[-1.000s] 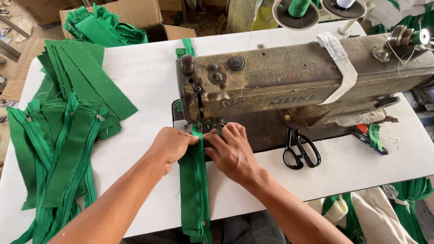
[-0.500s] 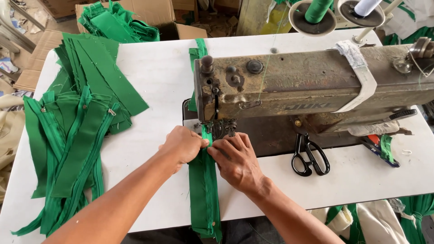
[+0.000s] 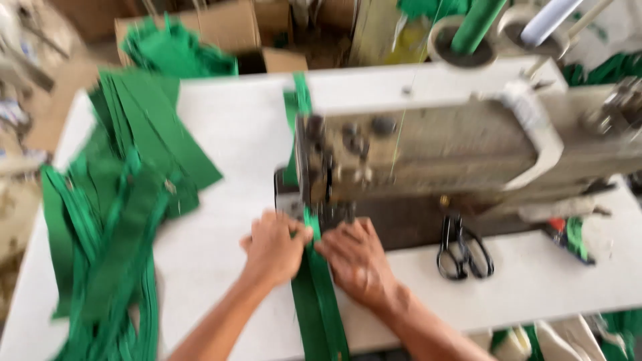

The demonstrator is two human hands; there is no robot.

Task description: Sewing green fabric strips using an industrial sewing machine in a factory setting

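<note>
A long green fabric strip (image 3: 317, 301) runs from the table's front edge up under the needle area of a worn grey sewing machine (image 3: 468, 150) and comes out behind it. My left hand (image 3: 274, 249) presses the strip's left edge just in front of the needle, fingers curled on the cloth. On the strip's right side, touching it, rests my right hand (image 3: 358, 262). The picture is blurred, so the needle itself is unclear.
A heap of green strips (image 3: 114, 220) covers the left of the white table (image 3: 227, 134). Black scissors (image 3: 463, 251) lie right of my hands. Cardboard boxes (image 3: 200, 33) with green cloth stand behind. Thread cones (image 3: 478, 23) rise at the back right.
The camera has shifted, so everything sits further right and lower in view, now blurred. Both hands stay on the strip by the needle.
</note>
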